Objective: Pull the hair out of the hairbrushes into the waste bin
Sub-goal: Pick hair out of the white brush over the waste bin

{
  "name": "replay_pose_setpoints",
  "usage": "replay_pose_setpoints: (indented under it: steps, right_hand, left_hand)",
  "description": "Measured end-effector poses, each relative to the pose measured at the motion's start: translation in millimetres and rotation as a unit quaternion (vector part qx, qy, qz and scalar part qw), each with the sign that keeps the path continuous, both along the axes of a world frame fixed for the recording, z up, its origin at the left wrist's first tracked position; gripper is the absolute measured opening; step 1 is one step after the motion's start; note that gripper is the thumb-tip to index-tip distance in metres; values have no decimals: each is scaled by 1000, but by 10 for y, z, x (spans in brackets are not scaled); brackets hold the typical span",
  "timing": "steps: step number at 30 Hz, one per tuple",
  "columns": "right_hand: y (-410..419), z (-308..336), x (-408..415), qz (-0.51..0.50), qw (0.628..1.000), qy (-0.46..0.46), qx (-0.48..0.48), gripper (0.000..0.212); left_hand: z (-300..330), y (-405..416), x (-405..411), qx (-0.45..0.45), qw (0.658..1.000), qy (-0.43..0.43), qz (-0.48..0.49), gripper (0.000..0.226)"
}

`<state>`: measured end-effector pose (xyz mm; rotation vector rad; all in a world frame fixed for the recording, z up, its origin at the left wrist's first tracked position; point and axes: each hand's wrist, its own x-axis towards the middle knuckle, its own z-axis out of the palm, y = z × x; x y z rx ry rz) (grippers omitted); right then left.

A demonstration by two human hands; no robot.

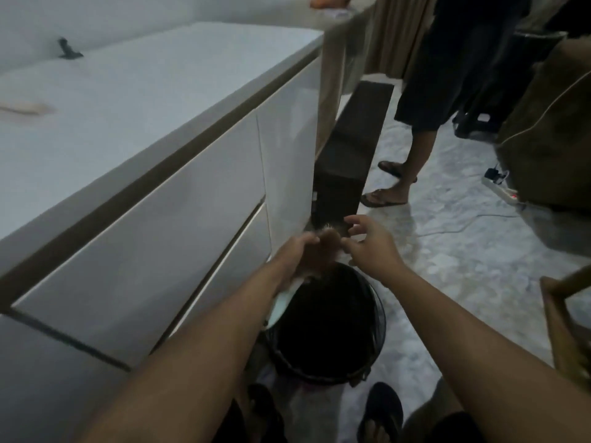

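My left hand (295,251) grips a hairbrush (323,251) and holds it over the far rim of a black waste bin (377,318). The brush head is brown and blurred, with pale bristles showing at its top; its light handle sticks out below my wrist. My right hand (367,244) is just right of the brush head, fingers curled and pinching at the bristles. Whether hair is between those fingers is too blurred to tell. The bin's inside is dark.
A white cabinet with drawers (179,238) runs along the left, its top (160,100) carrying a small dark object (68,49). A dark box (345,161) stands behind the bin. Another person's legs (415,148) are on the marble floor. A power strip (502,187) lies at right.
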<state>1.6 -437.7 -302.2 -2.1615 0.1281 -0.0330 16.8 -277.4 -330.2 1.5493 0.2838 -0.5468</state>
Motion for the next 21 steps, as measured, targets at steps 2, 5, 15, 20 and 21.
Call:
replay_pose_setpoints:
  steps: [2, 5, 15, 20, 21]
  right_hand:
    - [-20, -234, -11, 8, 1000, 11, -7, 42]
    - [-48, -555, -46, 24, 999, 16, -17, 40]
    - [-114, -1132, -6, 3, 994, 104, -25, 14]
    - [-231, -1187, 46, -112, 977, 138, 120, 11]
    - [-231, -1186, 46, -117, 974, 141, 132, 10]
  left_hand:
    - [-241, -14, 26, 9, 1000, 24, -11, 23]
    - [-574, -11, 70, 33, 998, 11, -45, 20]
    - [-1211, 96, 54, 131, 983, -10, -124, 17]
    - [-1200, 227, 200, 159, 974, -24, -157, 22]
    - [-1194, 254, 216, 163, 974, -27, -157, 24]
